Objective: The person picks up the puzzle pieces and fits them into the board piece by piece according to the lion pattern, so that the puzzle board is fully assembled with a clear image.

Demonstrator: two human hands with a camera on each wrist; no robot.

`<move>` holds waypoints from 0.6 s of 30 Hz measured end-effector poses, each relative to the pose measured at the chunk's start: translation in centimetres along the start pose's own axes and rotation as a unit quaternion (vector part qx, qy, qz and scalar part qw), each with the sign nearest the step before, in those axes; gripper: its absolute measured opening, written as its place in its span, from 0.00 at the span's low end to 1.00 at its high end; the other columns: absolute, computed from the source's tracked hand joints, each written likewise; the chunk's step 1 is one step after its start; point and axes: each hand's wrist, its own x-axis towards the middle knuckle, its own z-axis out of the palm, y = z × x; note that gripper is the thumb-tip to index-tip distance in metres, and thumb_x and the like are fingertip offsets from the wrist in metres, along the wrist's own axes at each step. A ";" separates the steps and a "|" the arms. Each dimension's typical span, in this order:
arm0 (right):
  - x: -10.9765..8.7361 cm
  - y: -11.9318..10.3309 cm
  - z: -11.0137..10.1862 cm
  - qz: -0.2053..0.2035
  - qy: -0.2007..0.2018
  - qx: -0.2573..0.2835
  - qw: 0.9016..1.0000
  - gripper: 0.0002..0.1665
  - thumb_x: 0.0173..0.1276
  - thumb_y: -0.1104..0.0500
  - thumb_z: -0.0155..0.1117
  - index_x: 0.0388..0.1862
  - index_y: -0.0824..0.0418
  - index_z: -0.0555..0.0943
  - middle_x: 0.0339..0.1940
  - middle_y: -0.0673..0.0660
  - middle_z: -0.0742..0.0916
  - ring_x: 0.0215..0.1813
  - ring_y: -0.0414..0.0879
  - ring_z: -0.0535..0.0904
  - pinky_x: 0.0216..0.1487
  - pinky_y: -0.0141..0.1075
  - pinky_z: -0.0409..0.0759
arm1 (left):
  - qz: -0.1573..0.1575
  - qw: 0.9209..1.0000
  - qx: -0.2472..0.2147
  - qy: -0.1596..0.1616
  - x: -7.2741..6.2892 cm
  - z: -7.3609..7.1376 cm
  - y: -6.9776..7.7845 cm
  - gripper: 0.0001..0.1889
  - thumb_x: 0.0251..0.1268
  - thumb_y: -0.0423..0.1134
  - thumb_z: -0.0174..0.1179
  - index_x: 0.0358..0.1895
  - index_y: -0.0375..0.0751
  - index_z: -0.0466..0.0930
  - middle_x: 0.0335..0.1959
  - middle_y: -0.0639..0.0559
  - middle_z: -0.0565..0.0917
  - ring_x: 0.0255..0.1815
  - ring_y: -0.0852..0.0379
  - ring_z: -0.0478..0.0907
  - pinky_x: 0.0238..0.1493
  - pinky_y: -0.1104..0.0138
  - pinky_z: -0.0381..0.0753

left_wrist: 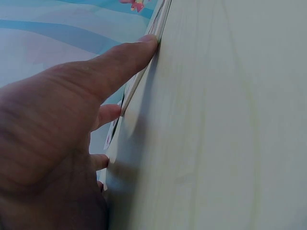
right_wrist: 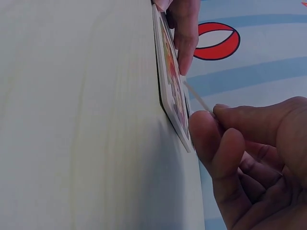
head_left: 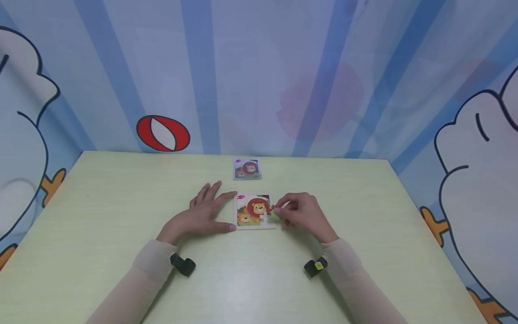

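Note:
A jigsaw board [head_left: 256,228] with a lion picture and a pale border lies flat on the table. Along its left edge rests my left hand [head_left: 196,219], thumb at the near corner and forefinger at the far corner, fingers spread and fairly straight. My right hand [head_left: 304,212] pinches a thin puzzle piece [right_wrist: 199,97] between thumb and fingertips over the board's right side. The piece shows green in the head view and is tilted, partly hidden by the fingers. A pale gap shows at the lower right of the picture.
Behind the board lies a small card [head_left: 247,169] with a similar lion picture. The pale wooden table [head_left: 101,216] meets a striped blue backdrop [head_left: 251,81] at its far edge. Small black cameras sit on both wrists.

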 end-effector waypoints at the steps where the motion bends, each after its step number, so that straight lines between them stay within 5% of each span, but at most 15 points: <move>1: 0.1 -0.1 0.1 0.001 -0.001 0.000 1.000 0.06 0.73 0.55 0.74 0.43 0.56 0.90 0.25 0.55 0.91 0.23 0.47 0.84 0.30 0.37 0.80 | -0.001 1.000 0.001 0.000 0.0 0.0 0.0 0.51 0.65 0.65 0.70 0.88 0.63 0.54 0.92 0.43 0.37 0.91 0.30 0.29 0.84 0.24 0.40; 18: 0.9 -0.6 1.4 0.019 -0.019 -0.010 1.000 0.04 0.72 0.57 0.75 0.37 0.56 0.91 0.24 0.52 0.90 0.24 0.44 0.84 0.30 0.34 0.81 | 0.017 1.000 -0.012 0.014 0.1 0.2 -0.5 0.51 0.62 0.70 0.70 0.87 0.66 0.56 0.92 0.43 0.39 0.91 0.29 0.30 0.81 0.21 0.41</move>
